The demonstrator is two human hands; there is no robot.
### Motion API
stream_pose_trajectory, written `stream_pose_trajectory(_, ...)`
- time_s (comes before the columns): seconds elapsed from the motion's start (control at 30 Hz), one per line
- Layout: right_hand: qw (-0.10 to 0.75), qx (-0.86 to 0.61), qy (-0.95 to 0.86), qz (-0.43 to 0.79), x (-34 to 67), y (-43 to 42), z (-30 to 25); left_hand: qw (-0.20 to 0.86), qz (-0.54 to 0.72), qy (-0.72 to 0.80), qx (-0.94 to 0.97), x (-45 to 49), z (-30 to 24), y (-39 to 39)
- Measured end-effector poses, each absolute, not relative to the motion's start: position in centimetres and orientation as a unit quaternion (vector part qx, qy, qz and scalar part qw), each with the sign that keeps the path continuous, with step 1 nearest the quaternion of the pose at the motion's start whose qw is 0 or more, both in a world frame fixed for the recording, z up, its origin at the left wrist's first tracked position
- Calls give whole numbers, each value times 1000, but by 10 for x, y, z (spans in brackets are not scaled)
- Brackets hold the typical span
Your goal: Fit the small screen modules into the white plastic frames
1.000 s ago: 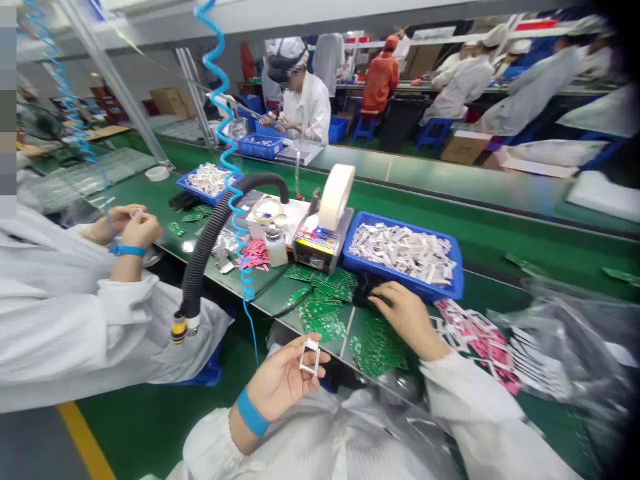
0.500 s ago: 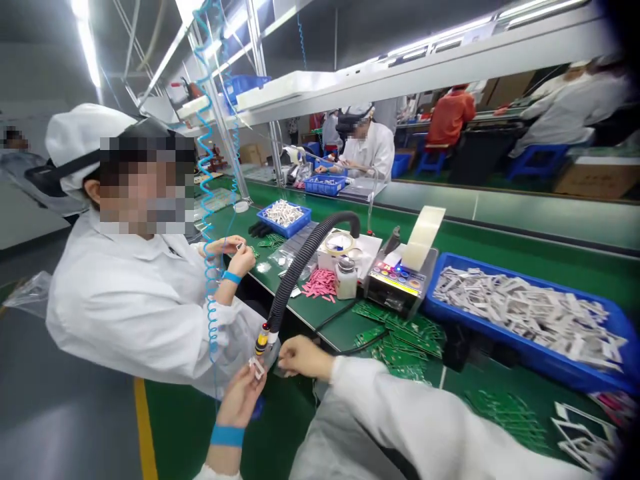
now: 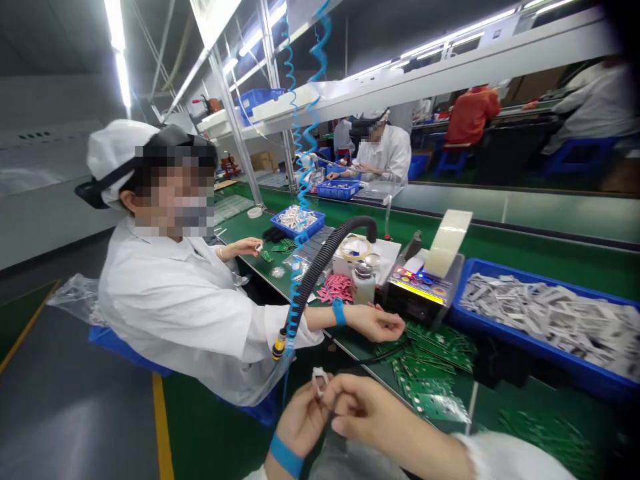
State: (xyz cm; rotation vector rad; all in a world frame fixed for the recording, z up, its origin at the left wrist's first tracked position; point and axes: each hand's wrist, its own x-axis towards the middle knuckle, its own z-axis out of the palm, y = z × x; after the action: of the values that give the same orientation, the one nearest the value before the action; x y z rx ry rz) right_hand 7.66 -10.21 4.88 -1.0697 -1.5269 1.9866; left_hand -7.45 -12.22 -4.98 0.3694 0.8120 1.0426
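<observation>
Beside the bench edge (image 3: 373, 372), hands (image 3: 363, 417) raised, pinching a white frame (image 3: 320, 380)

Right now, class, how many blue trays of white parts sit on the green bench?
3: a large one at right, one mid-bench near the seated co-worker, one farther along by another worker. Others may be hidden.

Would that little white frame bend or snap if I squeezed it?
The white frame has thin sides around an open middle, so it probably bends a little and might snap if squeezed hard. Pinched between the left hand and right hand, it is probably light.
</observation>
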Motion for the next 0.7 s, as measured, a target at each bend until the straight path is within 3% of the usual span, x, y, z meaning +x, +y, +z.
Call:
stream_pose_trajectory(0.13, 338, -412, -726, 436, 155, -130, 74, 843, 432, 277, 162, -18, -17, -141)
stream_pose_trajectory(0.2, 377, -448, -722, 369, 180, -143, 74, 892, 374, 190, 168, 4, 5, -145)
stream_pose_trajectory(0.4, 474, -504, -649, 316, 215, -172, 70, 912, 321, 164, 197, 45, 42, -146)
stream_pose_trajectory(0.6, 492, -468, -672, 295, 235, -173, 75, 913, 274, 172, 250, 64, 48, -141)
stream_pose_trajectory(0.7, 509, -494, -667, 227, 240, -173, 75, 904, 277, 174, 274, 69, 53, -140)
